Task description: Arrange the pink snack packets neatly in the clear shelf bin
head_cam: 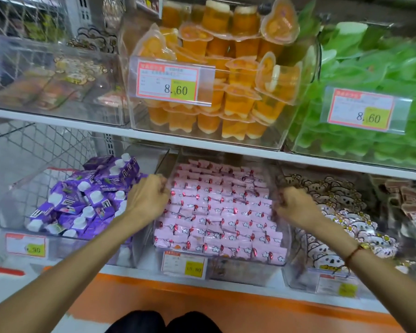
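Fists curled, left hand (149, 194), right hand (292, 204), gripping bin (226, 266) sides

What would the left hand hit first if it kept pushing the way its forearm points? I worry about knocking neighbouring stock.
Probably the left wall of the clear shelf bin, which the left hand seems to grip already; beyond lie the pink snack packets. Depth is unclear.

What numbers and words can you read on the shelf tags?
"8.60": price tag on the clear bin of orange jelly cups.
"8.60": price tag on the bin of green packets.
Tag under the pink snack packets: too blurred to read.
Other lower tags and small print: blurred.
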Motion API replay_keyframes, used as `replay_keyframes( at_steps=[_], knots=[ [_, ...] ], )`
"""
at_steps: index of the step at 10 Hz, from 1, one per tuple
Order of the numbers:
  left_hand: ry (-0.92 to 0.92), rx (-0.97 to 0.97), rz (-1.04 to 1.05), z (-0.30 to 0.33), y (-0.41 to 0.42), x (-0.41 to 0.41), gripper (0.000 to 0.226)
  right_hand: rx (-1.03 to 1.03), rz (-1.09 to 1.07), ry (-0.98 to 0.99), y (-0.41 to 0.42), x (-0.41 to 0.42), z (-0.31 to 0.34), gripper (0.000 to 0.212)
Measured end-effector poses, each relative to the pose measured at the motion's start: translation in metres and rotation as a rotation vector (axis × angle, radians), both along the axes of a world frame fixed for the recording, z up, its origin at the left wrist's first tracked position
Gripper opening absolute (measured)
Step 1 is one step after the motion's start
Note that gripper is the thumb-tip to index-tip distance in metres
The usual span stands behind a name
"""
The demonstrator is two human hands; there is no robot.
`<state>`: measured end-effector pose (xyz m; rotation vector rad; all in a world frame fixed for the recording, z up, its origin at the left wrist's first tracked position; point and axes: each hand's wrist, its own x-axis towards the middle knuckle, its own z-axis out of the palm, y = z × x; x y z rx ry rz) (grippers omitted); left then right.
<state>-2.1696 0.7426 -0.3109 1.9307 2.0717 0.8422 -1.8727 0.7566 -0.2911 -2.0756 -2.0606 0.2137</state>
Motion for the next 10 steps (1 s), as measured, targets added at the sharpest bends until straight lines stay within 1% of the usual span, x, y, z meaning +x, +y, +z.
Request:
replay_keyframes(
  at_steps=[1, 2, 3, 4, 5, 6, 7, 8, 9, 10],
  knots=[
    [0.076, -0.025, 0.007, -0.009, 0.003, 0.003, 0.029, 0.011, 0.005, -0.060, 0.005, -0.004, -0.009, 0.005],
    [0.157, -0.049, -0.006, -0.010, 0.008, 0.000, 0.015, -0.040, -0.002, -0.148, 0.007, -0.008, -0.010, 0.013],
    [0.224, -0.143, -0.056, -0.006, 0.008, -0.003, 0.018, 0.111, -0.013, -0.243, -0.004, -0.012, -0.006, 0.025],
    [0.218, -0.230, -0.140, -0.007, -0.003, -0.010, 0.024, 0.350, 0.316, -0.115, -0.032, -0.012, -0.007, 0.044],
    [0.076, -0.132, -0.154, -0.016, -0.023, -0.014, 0.027, 0.005, 0.659, -0.055, -0.065, -0.010, -0.019, 0.063],
    [0.053, -0.005, -0.105, -0.023, -0.032, -0.007, 0.031, 0.039, 0.739, -0.192, -0.065, 0.000, -0.034, 0.056],
    [0.104, 0.014, -0.063, -0.025, -0.029, -0.004, 0.034, 0.102, 0.725, -0.202, -0.060, 0.000, -0.036, 0.052],
    [0.110, 0.036, -0.034, -0.033, -0.033, -0.002, 0.033, 0.116, 0.710, -0.217, -0.061, 0.003, -0.046, 0.052],
    [0.065, 0.033, -0.033, -0.027, -0.035, 0.002, 0.035, 0.108, 0.680, -0.195, -0.068, -0.007, -0.043, 0.053],
    [-0.082, 0.097, -0.005, -0.026, -0.054, -0.005, 0.040, 0.165, 0.570, 0.026, -0.082, -0.004, -0.023, 0.058]
  ],
)
